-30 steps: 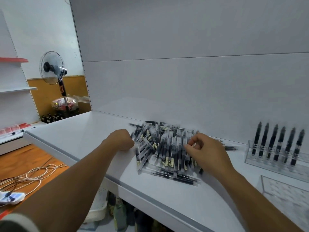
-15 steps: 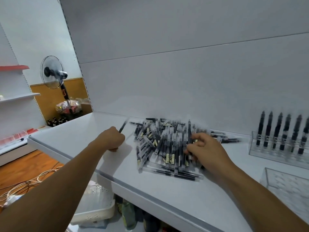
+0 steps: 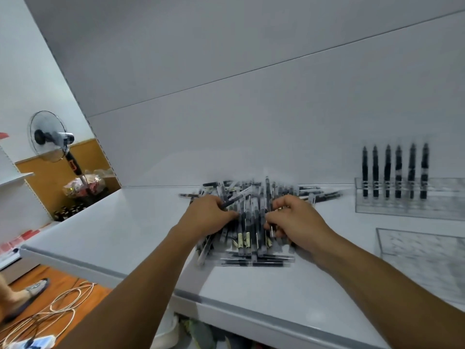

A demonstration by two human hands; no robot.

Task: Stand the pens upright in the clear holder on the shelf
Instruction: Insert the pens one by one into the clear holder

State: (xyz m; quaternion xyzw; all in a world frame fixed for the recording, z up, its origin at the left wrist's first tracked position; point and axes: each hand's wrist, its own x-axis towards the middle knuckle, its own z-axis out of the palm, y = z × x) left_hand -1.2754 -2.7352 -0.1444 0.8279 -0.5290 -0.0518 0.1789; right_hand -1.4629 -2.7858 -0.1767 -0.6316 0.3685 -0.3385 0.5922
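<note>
- The pile of pens [image 3: 251, 222] lies flat on the white shelf [image 3: 120, 235], near its middle and close to the back panel.
- Most pens in the pile have their long axis near to far. Those along the near edge and those at the far right lie left to right.
- The holder [image 3: 407, 206] stands at the right of the shelf against the back panel, well apart from the pile.
- Six pens [image 3: 387, 172] stand upright in the holder in one row, long axis vertical.
- The left hand [image 3: 208, 217] is at the left edge of the pile with its fingers curled round a pen [image 3: 232, 202]. That pen points far and right, out of the fist.
- The right hand [image 3: 297, 222] rests on the right part of the pile, fingers curled down among the pens. Motion blur hides whether it grips one.
- Change from half a second ago: the left hand, then clear of the pile to the left, now touches it. The right hand remains on the right part.
- A second clear tray [image 3: 422, 253] sits at the near right.
</note>
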